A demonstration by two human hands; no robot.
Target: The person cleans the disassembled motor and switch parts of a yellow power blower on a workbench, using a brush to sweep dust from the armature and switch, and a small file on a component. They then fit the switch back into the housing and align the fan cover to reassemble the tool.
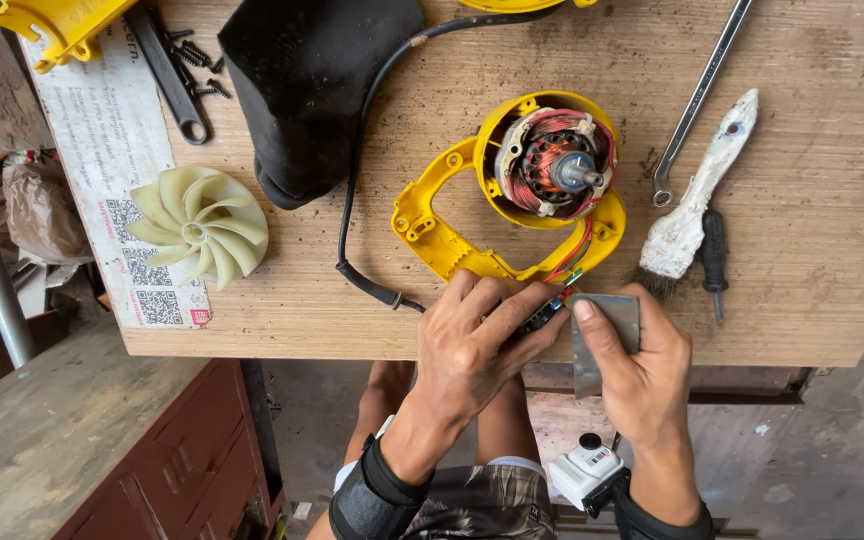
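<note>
Fingers of left hand (472, 345) pinch a black switch (540, 318); right hand (632, 365) grips grey sandpaper (607, 330).

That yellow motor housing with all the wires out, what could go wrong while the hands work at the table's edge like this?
1. The thin wires from the motor run taut to the small part under the left hand; a tug might break them.
2. The grey sheet in the right hand overhangs the table edge and could drop.
3. Loose screws could roll off.

Small black switch (540, 316) against grey sheet (607, 335), table edge
</note>
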